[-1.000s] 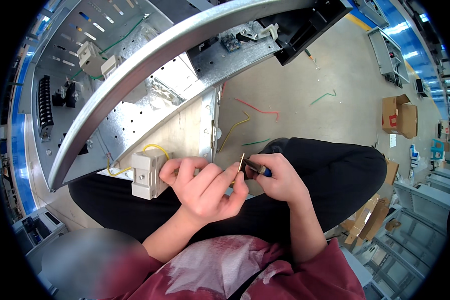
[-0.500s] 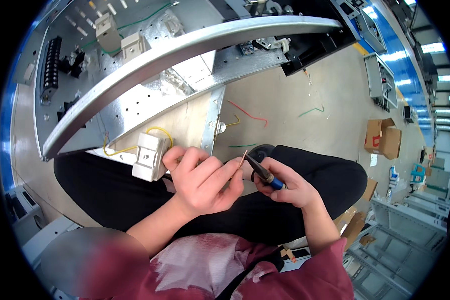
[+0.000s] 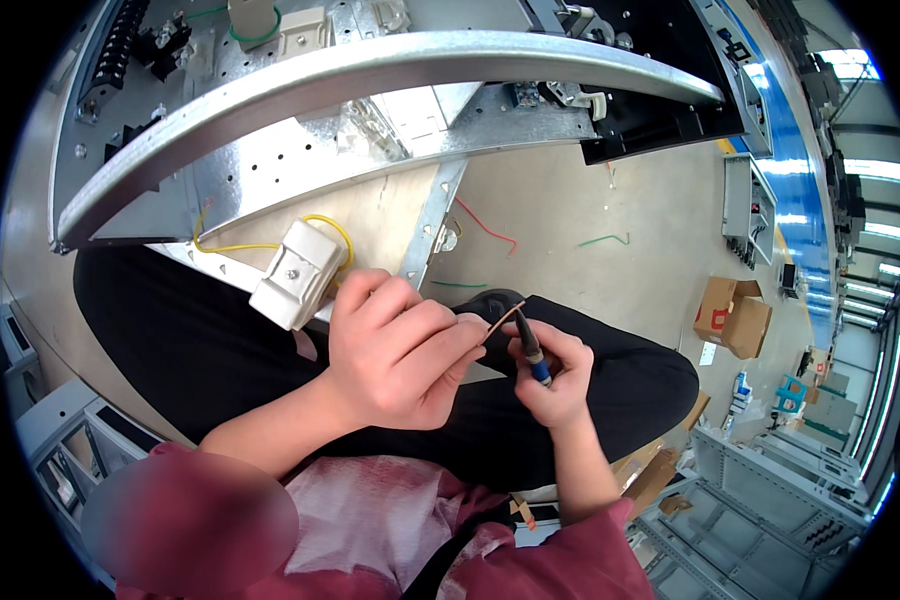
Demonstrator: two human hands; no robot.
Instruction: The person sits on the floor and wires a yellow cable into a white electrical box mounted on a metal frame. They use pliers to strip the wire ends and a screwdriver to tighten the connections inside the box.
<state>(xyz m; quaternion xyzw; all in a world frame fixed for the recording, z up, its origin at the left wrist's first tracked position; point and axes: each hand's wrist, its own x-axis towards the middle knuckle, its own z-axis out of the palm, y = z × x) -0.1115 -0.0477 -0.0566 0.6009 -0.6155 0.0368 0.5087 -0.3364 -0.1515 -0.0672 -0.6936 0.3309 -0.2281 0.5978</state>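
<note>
Wire work is looking mid-way: the left hand (image 3: 395, 350) is pinching a thin copper strip (image 3: 503, 317) between its fingertips above the lap. The right hand (image 3: 555, 375), fingers closed round a small blue-handled tool (image 3: 530, 350), is setting its tip against that strip; the white terminal block (image 3: 297, 273) with yellow wire (image 3: 315, 222) is lying untouched beside them.

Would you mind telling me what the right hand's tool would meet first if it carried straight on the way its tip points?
Probably the thin wire end pinched by the left hand. The right hand aims the tool up and left, its tip almost at that wire; the fingertips lie just beyond, though depth is unclear.
</note>
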